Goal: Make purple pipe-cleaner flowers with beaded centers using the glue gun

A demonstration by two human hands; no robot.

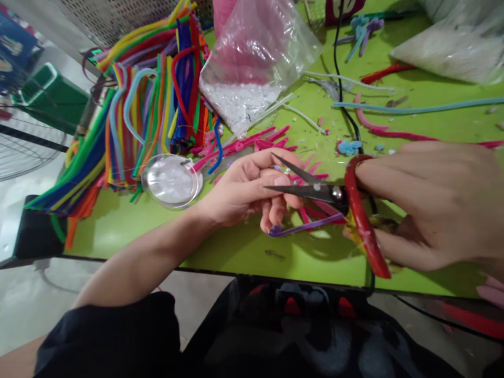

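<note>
My right hand grips a pair of scissors with red handles, fingers through the loops. Their dark blades are parted and point left, across the thumb and fingers of my left hand. That hand is closed, palm turned up, thumb pressed toward the fingers. From its curled lower fingers a purple pipe cleaner runs right toward the scissors, its near end coiled. Part of it is hidden by the fingers. Behind the hands lie several cut pink pipe cleaners.
Bundles of coloured pipe cleaners fill the left of the green table. A clear spool lies near my left wrist. Farther back are a bag of white beads, a black cable and a long light-blue pipe cleaner.
</note>
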